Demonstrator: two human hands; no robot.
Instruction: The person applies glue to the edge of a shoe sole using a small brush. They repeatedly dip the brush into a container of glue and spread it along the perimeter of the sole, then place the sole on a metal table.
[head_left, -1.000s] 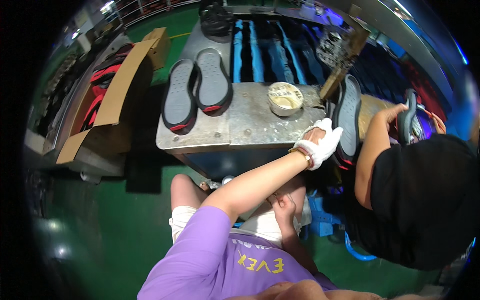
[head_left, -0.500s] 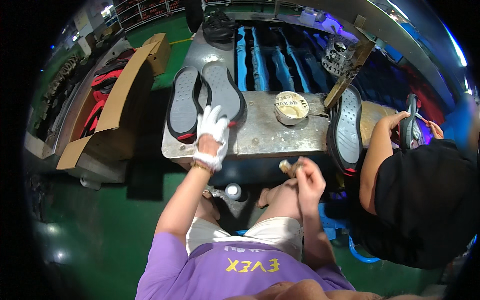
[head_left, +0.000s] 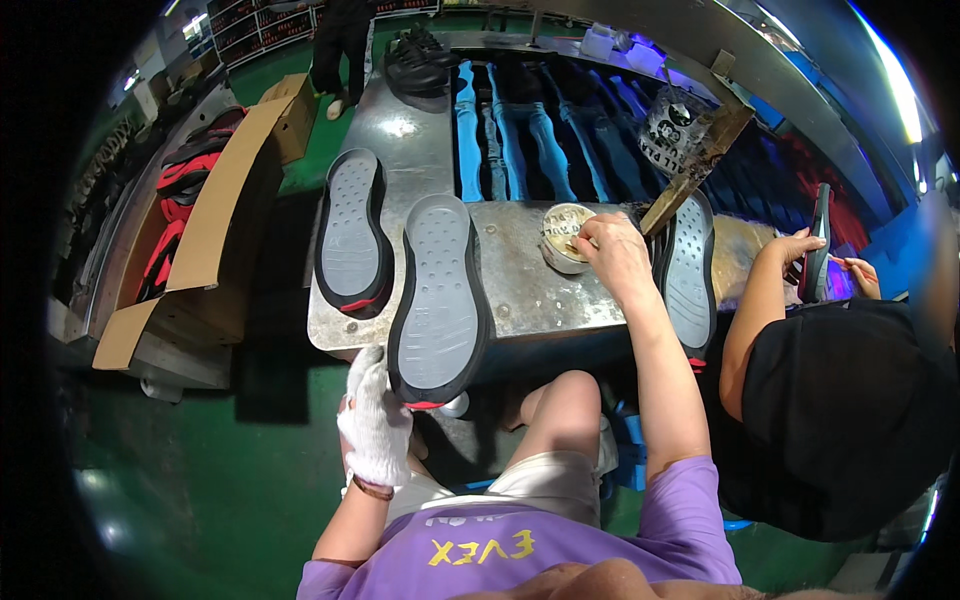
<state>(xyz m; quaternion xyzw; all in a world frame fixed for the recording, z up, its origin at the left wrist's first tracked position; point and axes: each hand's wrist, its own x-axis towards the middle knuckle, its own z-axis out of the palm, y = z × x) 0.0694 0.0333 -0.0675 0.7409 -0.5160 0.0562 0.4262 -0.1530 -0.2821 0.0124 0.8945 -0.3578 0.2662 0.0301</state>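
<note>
Shoe sole (head_left: 440, 305), grey face up w/ black rim and red trim at near end, in gloved L hand (head_left: 378, 435) at front edge of metal table (head_left: 560, 310); near end out past table edge, far end over tabletop. Long axis approx. fore-and-aft, straight out from body; dimples on far half, fine grooves on near half. L fingers gripping near-L side of rim, partly hidden, so exact placement not visible. Bare R hand (head_left: 615, 250) at round tub (head_left: 562, 262) w/ pale contents: fingers bent, tips down at tub mouth; whether closed on anything, can't tell. Key relation: sole to L of R fingertips and nearer body, w/ tabletop betw. tub and sole; L hand nearer, in contact, R hand well apart. Tub roughly level w/ sole's far half, not touching. Also shown: second sole (head_left: 352, 230) on table, just L of held sole, grey face up, red-trimmed end toward body; third sole (head_left: 690, 270) at R, beside wooden post (head_left: 690, 185), grey face up likewise. Further R, co-worker's hand (head_left: 795, 245) on another sole (head_left: 820, 255), turned edge-on. Black shoes (head_left: 418, 65) at table's far end; cardboard box (head_left: 225, 190) w/ red and black pieces (head_left: 180, 205) off table's L side
</note>
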